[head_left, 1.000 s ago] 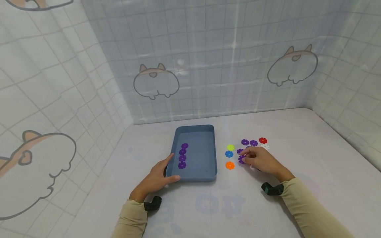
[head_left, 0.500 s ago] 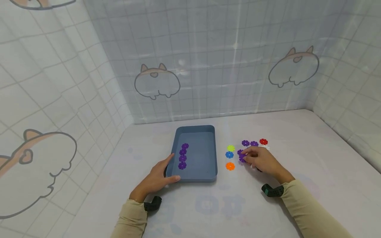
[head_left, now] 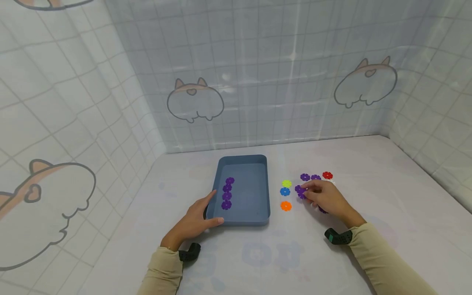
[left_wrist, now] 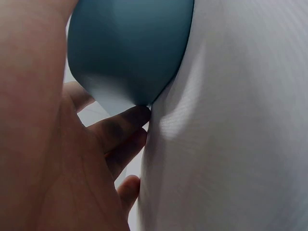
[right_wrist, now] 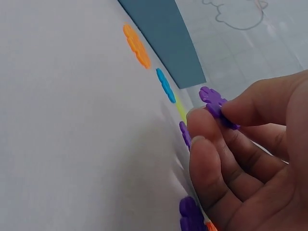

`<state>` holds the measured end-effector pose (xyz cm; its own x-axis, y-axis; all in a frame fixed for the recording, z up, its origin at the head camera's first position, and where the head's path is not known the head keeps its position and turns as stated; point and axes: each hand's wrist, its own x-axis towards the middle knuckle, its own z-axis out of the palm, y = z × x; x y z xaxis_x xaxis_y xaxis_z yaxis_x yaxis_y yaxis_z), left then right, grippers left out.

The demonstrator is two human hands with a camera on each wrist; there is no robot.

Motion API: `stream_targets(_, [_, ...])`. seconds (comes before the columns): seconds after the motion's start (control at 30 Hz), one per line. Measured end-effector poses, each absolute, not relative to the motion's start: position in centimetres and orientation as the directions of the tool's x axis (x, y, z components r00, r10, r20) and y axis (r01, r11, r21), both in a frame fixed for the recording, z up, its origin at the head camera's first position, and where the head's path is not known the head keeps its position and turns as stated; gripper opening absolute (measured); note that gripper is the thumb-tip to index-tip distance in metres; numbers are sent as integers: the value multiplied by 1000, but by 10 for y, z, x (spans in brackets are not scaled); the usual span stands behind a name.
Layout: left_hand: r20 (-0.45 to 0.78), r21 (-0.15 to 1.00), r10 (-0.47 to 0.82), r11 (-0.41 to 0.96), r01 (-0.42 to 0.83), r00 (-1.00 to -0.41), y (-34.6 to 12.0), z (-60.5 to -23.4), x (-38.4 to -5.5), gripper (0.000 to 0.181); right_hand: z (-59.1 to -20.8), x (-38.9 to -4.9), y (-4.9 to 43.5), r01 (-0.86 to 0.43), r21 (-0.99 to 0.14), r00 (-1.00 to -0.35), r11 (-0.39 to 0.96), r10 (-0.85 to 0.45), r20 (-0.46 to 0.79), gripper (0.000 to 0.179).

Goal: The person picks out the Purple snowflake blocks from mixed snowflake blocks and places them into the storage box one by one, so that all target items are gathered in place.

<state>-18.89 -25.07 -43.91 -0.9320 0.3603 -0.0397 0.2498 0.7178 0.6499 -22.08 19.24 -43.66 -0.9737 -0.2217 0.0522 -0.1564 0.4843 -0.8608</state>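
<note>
My left hand [head_left: 192, 221] rests against the near-left corner of a blue-grey tray [head_left: 252, 192], thumb along the front side and index finger along the left wall. In the left wrist view, fingertips touch the low edge of the tray [left_wrist: 130, 43]. Inside the tray stands a row of several purple flower-shaped plastic discs [head_left: 226, 196]. To the right of the tray, my right hand [head_left: 328, 198] pinches a purple flower-shaped disc [right_wrist: 211, 98] between thumb and index finger, tilted above the table. In the head view it overlaps another purple disc [head_left: 298, 189].
Between tray and right hand lie a yellow-green disc [head_left: 286, 183], a blue disc [head_left: 285, 191] and an orange disc [head_left: 286, 206]. Beyond the right hand are purple discs [head_left: 305, 177] and a red disc [head_left: 327, 175]; a white one is mostly hidden. A tiled-pattern sheet [head_left: 258, 82] rises behind the table.
The right hand has lifted the pinched purple disc slightly away from the person, so it overlaps the purple disc beyond it. A dark purple disc shows more below that hand. The left hand stays put.
</note>
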Motion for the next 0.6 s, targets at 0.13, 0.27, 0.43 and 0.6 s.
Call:
stream_targets(0.13, [-43, 660, 356, 712, 241, -933, -248, -440, -189, 97, -438, -222, 193, -143, -877, -974, 459, -221, 43, 26])
stream_targets(0.27, [-58, 663, 359, 711, 233, -931, -246, -440, -190, 97, -438, -224, 193, -93, -895, -979, 435, -202, 4, 28])
stream_targets(0.43, [-58, 659, 351, 717, 228, -935, -247, -439, -191, 97, -436, -230, 187, -49, -929, -981, 368, -194, -25, 29])
stream_targets(0.6, [-52, 660, 343, 717, 225, -938, -250, -441, -190, 97, -433, -238, 172, -41, -953, -972, 300, -234, -32, 28])
